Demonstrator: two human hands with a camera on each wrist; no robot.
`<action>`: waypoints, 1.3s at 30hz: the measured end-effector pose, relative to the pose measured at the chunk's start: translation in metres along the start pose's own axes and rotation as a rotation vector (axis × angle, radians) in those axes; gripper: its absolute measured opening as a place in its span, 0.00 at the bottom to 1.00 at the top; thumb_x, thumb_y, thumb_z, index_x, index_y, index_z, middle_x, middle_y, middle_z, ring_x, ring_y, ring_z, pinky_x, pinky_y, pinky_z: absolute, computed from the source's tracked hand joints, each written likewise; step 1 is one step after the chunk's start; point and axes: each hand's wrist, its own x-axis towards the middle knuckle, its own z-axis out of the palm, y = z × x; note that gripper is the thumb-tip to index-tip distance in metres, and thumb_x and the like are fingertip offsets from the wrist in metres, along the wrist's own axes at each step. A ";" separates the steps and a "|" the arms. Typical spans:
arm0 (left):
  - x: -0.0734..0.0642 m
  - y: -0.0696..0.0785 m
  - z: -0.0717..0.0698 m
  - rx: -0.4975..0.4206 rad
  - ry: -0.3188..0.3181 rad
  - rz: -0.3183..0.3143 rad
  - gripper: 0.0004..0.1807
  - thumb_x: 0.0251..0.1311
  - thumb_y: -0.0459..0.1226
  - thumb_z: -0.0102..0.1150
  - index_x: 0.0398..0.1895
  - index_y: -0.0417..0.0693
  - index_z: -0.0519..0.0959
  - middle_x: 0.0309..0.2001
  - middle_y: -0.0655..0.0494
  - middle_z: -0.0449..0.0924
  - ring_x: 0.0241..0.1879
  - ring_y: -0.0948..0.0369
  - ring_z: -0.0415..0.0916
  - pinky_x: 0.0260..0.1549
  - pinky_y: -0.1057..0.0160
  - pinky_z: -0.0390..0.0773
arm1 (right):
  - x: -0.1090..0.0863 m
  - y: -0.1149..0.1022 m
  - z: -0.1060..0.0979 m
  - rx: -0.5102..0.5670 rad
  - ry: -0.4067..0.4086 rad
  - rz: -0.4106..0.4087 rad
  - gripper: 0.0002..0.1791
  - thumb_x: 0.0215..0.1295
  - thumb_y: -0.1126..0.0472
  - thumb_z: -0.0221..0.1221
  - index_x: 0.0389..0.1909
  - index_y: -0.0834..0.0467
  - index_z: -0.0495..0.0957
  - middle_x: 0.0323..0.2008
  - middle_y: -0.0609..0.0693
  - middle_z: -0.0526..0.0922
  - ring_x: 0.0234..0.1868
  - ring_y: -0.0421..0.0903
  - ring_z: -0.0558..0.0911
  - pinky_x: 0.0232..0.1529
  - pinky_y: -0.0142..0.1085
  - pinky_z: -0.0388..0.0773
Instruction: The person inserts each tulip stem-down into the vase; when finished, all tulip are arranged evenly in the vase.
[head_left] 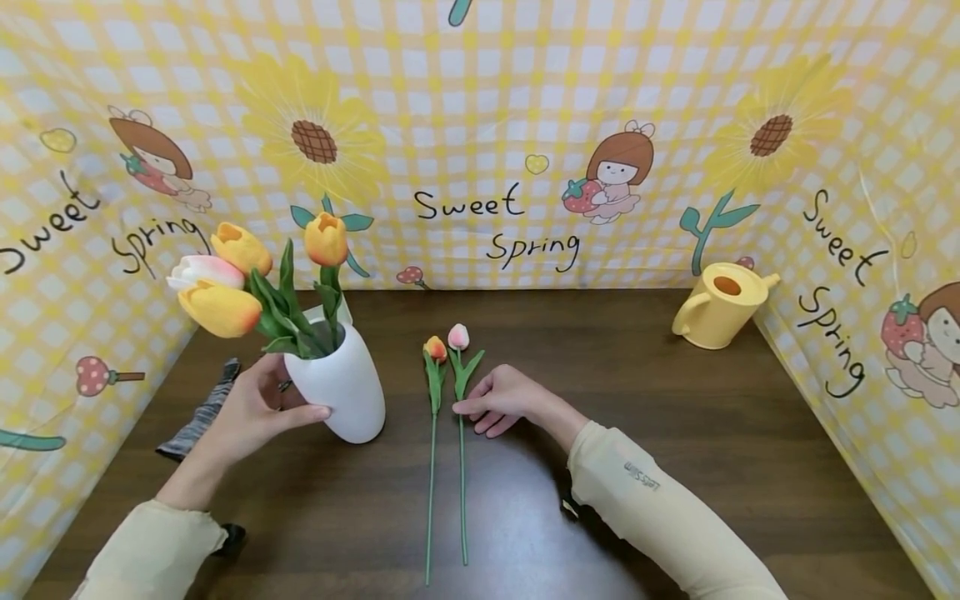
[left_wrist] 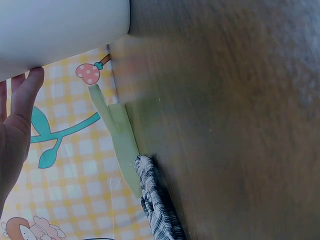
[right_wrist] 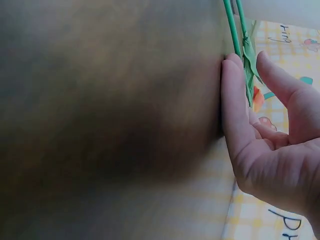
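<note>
Head view, left to right: a striped grey cloth (head_left: 201, 417) lies on the tabletop (head_left: 637, 383), partly behind the left hand (head_left: 251, 408). That hand grasps the white vase (head_left: 347, 387) from its own outer side, thumb across the front; the vase sits just to the right of it. From the mouth, above the hand, rise three yellow tulips (head_left: 219, 308) and one white-pink tulip (head_left: 204, 273) with green leaves, most of the blooms leaning out over the left hand. Left wrist view shows a pale green object (left_wrist: 122, 137) beyond this hand, one end meeting the cloth; what it is, I cannot tell.

Between the hands, two single stems lie side by side, blooms pointing away from the person: an orange tulip (head_left: 435, 348) nearer the left hand, then a pink tulip (head_left: 459, 337). The right hand (head_left: 506, 402) is at the pink one's stem, just below its leaves, thumb and forefinger parted and gripping nothing; whether a fingertip touches the stem is unclear. Farther back, to the right of the right hand, stands a yellow watering can (head_left: 716, 318), well apart from it, near the checked backdrop (head_left: 487, 100).
</note>
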 end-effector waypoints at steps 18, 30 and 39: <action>0.001 -0.001 -0.001 -0.052 -0.019 0.022 0.45 0.46 0.15 0.72 0.70 0.39 0.66 0.54 0.47 0.78 0.51 0.59 0.80 0.44 0.62 0.85 | 0.009 -0.007 0.015 -0.101 0.029 0.011 0.12 0.58 0.57 0.74 0.29 0.62 0.86 0.24 0.55 0.87 0.21 0.46 0.87 0.24 0.42 0.86; 0.001 0.001 -0.001 -0.030 -0.012 0.008 0.45 0.47 0.16 0.72 0.71 0.40 0.66 0.55 0.48 0.78 0.52 0.60 0.80 0.46 0.62 0.84 | 0.010 -0.008 0.012 -0.086 0.012 0.025 0.11 0.59 0.58 0.73 0.28 0.63 0.85 0.25 0.55 0.87 0.22 0.46 0.87 0.25 0.42 0.86; 0.000 -0.001 -0.001 -0.004 -0.004 0.013 0.46 0.46 0.17 0.73 0.71 0.41 0.66 0.56 0.48 0.78 0.52 0.60 0.79 0.45 0.64 0.84 | 0.008 -0.011 0.011 -0.061 -0.027 0.042 0.10 0.60 0.59 0.72 0.31 0.63 0.85 0.26 0.56 0.86 0.23 0.46 0.87 0.26 0.42 0.87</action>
